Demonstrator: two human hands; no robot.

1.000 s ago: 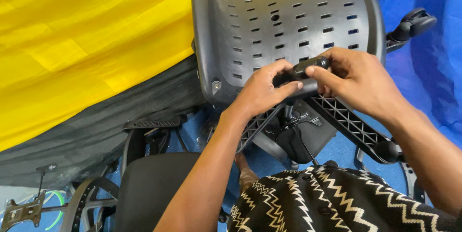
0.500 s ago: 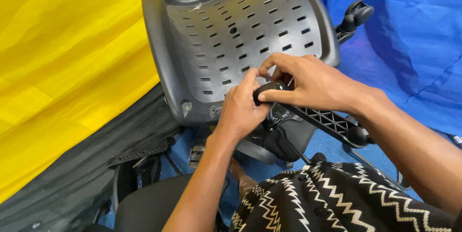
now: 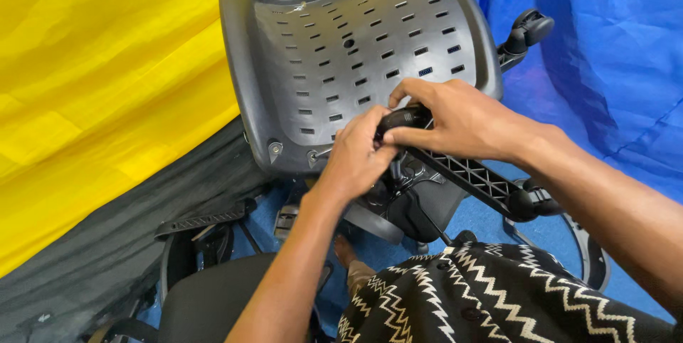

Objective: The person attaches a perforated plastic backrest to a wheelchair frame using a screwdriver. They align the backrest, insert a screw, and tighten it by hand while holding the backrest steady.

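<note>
A grey plastic chair shell [image 3: 356, 51] with rows of small slots stands tilted in the upper middle of the view, its raised rim running down the left side and along the bottom, where two screw heads sit. Its top edge leaves the picture. To its left hangs a yellow sheet [image 3: 92, 87] over a dark grey cloth [image 3: 107, 243]; to its right a blue tarp [image 3: 612, 51] covers the floor and rises behind. Open blue floor shows to the right of the shell and below the hands, though a curved metal ring [image 3: 580, 243] lies there.

A black ribbed bracket [image 3: 477, 179] slants down to the right from the shell's lower edge, ending in a rounded knob. A second arm of the same kind, with a wheel [image 3: 530, 28] at its tip, sticks out past the shell's upper right edge. Under the bracket sits a dark rounded housing [image 3: 420, 211].

The left hand [image 3: 356, 158] comes up from below, wrist straight, fingers curled shut around the upper end of the bracket. The right hand [image 3: 455, 122] reaches in from the right, palm down, fingers bent and pressing on the same end. The two hands touch there. A black seat cushion [image 3: 213, 300] lies at lower left, and a lap in zigzag-patterned cloth [image 3: 498, 293] fills the lower right.
</note>
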